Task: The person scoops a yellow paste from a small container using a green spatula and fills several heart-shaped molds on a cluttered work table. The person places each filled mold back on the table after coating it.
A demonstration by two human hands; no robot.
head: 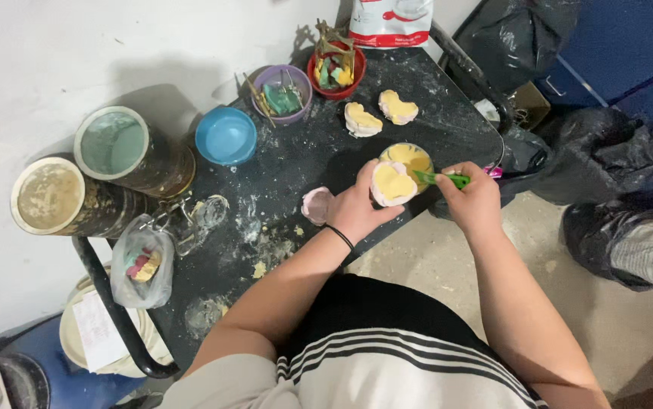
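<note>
Left hand closed around a pale heart-shaped mould filled with yellow paste, held over the near edge of the dark, powder-dusted worktop. Right hand gripped a green-handled spatula, tip touching the mould's right side. Just behind the mould: small yellow mixing bowl, yellow mix inside (amount hard to tell).

Progress, judged from layout: two similar yellow-filled casts already set down farther back on the worktop, so two looked finished, a third nearly filled, surface being evened. Pink empty mould beside the left wrist, apparently not filled yet.

Elsewhere: blue bowl, purple cup of tools, red cup of tools, two large open tins at the left, clear plastic bag hanging off the worktop frame.
</note>
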